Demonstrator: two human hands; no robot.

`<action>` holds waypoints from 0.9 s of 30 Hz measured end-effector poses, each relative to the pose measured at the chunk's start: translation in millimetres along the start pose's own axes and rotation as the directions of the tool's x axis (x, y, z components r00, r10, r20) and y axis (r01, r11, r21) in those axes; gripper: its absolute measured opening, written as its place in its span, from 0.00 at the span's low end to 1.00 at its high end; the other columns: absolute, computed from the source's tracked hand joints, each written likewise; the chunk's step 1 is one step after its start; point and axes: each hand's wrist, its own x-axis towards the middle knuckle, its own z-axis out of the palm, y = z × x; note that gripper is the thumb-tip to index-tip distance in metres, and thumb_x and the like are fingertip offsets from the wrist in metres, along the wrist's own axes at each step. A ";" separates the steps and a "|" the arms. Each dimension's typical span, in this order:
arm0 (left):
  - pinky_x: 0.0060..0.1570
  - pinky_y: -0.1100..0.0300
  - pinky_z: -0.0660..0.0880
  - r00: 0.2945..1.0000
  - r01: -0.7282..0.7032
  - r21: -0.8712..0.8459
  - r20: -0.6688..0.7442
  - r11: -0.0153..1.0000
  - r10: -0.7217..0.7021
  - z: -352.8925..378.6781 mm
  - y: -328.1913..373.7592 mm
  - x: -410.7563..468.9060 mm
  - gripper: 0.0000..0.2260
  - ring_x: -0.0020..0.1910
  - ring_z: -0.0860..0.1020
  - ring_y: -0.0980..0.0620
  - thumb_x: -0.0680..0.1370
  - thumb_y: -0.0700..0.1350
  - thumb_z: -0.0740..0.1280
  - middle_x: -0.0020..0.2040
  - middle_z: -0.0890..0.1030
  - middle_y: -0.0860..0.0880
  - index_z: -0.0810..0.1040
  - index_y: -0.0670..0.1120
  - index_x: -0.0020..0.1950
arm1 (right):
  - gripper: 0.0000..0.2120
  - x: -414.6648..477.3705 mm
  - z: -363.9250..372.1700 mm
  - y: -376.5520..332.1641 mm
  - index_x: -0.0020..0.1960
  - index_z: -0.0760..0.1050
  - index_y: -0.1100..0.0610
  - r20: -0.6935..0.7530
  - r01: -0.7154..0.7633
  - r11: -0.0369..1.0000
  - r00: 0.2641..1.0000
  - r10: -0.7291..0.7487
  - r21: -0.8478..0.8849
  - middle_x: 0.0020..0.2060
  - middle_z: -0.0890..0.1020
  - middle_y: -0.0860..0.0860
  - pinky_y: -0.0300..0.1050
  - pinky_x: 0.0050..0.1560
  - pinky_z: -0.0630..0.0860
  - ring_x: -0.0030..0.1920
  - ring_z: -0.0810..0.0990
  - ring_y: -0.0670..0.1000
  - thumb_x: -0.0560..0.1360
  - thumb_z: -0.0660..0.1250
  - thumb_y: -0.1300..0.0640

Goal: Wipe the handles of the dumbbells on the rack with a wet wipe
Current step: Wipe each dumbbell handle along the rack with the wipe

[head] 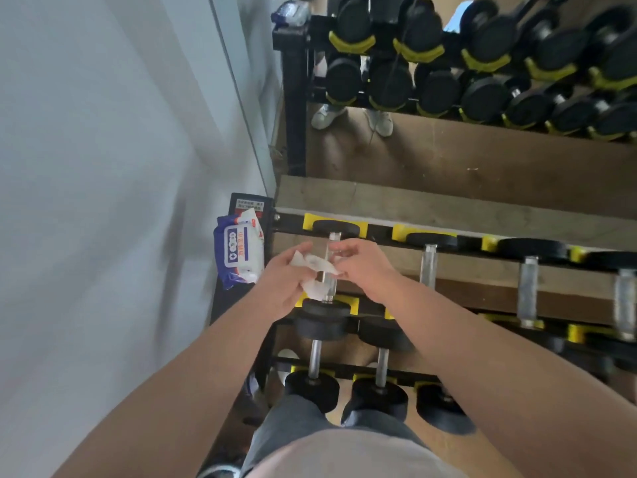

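Spanning the centre of the head view: the left hand [282,281] grips one bunched end of a crumpled white wet wipe [315,267], and the right hand [365,267] pinches its other edge between thumb and fingertips, so neither hand is free. The wipe lies against the bare metal first handle [333,238], belonging to the leftmost black-ended dumbbell on the upper row of the black steel rack with yellow cradles [379,232]. Whether it wraps fully round the bar cannot be told. Progress, as judged: at or near the start, with this handle being worked. Outstanding on the same row, towards the right of the frame: second handle [428,267], third handle [528,291], fourth handle [624,301], all uncovered. Bottom centre, lower row: two short handles [314,360] and [382,367], likewise untouched. No bar shows visible wetness, so none can be confirmed done. Container: one blue-and-white soft pack of wipes [239,250], left of centre, at the rack's end just beside the first dumbbell. Its top flap appears lifted, and its contents are not visible. Upper right: further black dumbbells, too blurred to itemise.
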 end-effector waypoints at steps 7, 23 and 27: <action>0.66 0.51 0.75 0.970 -0.001 0.273 -0.234 0.962 0.067 -10.3 -21.9 7.6 0.14 0.58 0.82 0.48 0.84 0.40 0.62 0.55 0.87 0.48 0.83 0.57 0.52 | 0.18 4.3 -18.1 0.3 0.57 0.81 0.59 0.006 -0.122 0.975 0.992 0.123 0.184 0.46 0.80 0.56 0.48 0.50 0.80 0.48 0.79 0.55 0.74 0.64 0.76; 0.23 0.65 0.64 0.942 0.134 0.088 -0.322 0.987 -0.099 -4.4 -16.0 30.3 0.12 0.28 0.70 0.57 0.86 0.43 0.57 0.44 0.84 0.47 0.76 0.52 0.65 | 0.22 32.1 -4.4 8.0 0.66 0.75 0.57 -0.170 -0.130 0.870 0.957 0.235 0.476 0.60 0.76 0.56 0.45 0.51 0.84 0.55 0.82 0.54 0.75 0.70 0.73; 0.22 0.66 0.60 0.953 0.177 0.101 -0.268 0.979 -0.144 0.1 -19.9 42.8 0.13 0.28 0.65 0.57 0.85 0.40 0.59 0.40 0.75 0.50 0.81 0.47 0.64 | 0.22 39.8 5.3 26.2 0.72 0.73 0.54 -0.258 -0.054 0.989 0.962 0.088 0.138 0.64 0.80 0.51 0.50 0.60 0.81 0.57 0.82 0.51 0.79 0.68 0.64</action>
